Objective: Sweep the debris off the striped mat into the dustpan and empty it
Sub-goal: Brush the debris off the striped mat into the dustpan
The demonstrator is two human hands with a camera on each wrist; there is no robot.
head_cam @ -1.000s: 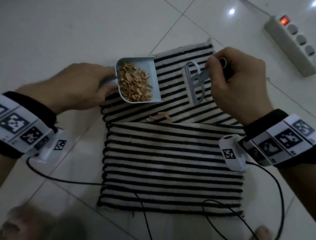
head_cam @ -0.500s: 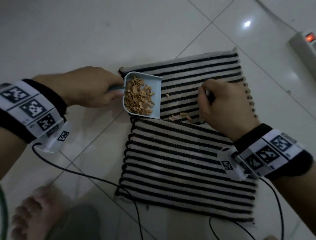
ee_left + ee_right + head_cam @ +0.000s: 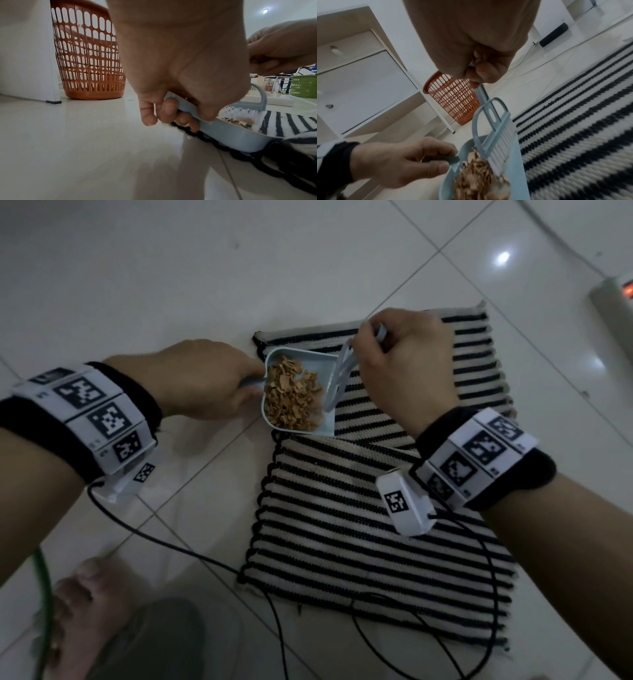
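Observation:
A black-and-white striped mat (image 3: 376,529) lies on the tiled floor, its far part folded. On its left far edge sits a pale blue dustpan (image 3: 324,429) full of brown debris (image 3: 291,398). My left hand (image 3: 205,381) grips the dustpan's handle (image 3: 185,106). My right hand (image 3: 404,361) holds a small blue brush (image 3: 339,374) by its handle, and the white bristles (image 3: 500,148) stand inside the pan's mouth against the debris. In the right wrist view the dustpan (image 3: 518,162), the debris (image 3: 476,180) and my left hand (image 3: 399,166) show below the brush.
An orange slotted basket (image 3: 87,54) stands on the floor beyond the mat beside a white cabinet (image 3: 359,81). A green basket (image 3: 303,85) is far right. A power strip (image 3: 613,299) lies at the upper right. Black cables (image 3: 191,549) cross the floor and mat. A bare foot (image 3: 85,594) is lower left.
The right hand has moved the brush left across the mat into the dustpan's mouth, and the loose bits that lay by the fold are no longer on the mat. The left hand still grips the pan.

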